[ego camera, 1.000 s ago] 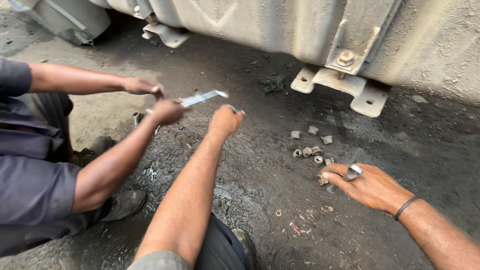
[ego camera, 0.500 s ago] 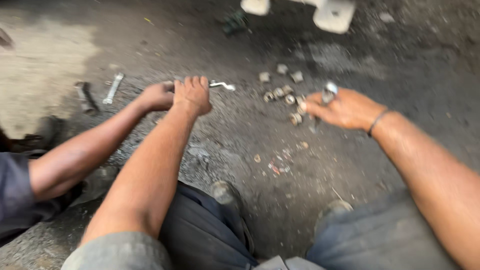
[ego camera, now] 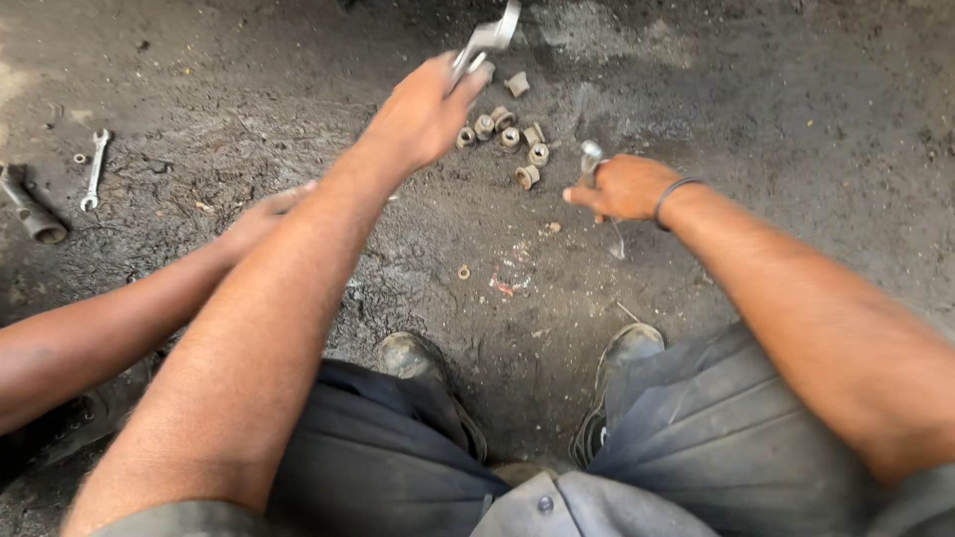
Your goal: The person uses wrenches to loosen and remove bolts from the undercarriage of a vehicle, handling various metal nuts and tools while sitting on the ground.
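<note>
Wrench in left hand, raised over the dirt floor, fingers curled shut round its shank; the head end is blurred and runs to the top edge of the view. Right hand lower and to the right, fingers pinched round a small bright metal piece, likely a bolt or socket; exact kind too small to tell.

Nuts: a loose cluster of rusty nuts or bushes on the ground between the two hands, just below the wrench. Eight or so, lying apart from one another, some on end, some on their sides. One small ring lies alone, nearer the shoes.

Co-worker's hand comes in from the left, partly hidden behind the left forearm; its fingers cannot be read. Well off to the left lie a second wrench and a dark tube-like tool, both untouched.

Progress, as a judgement: the fasteners appear already gathered in one heap, so the collecting or removing looks done. Both hands are loaded, tool in one and part in the other, yet neither meets any fitting in view. No nut sits on the wrench, none is threaded on the bright piece as far as can be seen. Whatever fitting or sorting these parts are meant for looks barely begun; the whole cluster remains on the ground.
</note>
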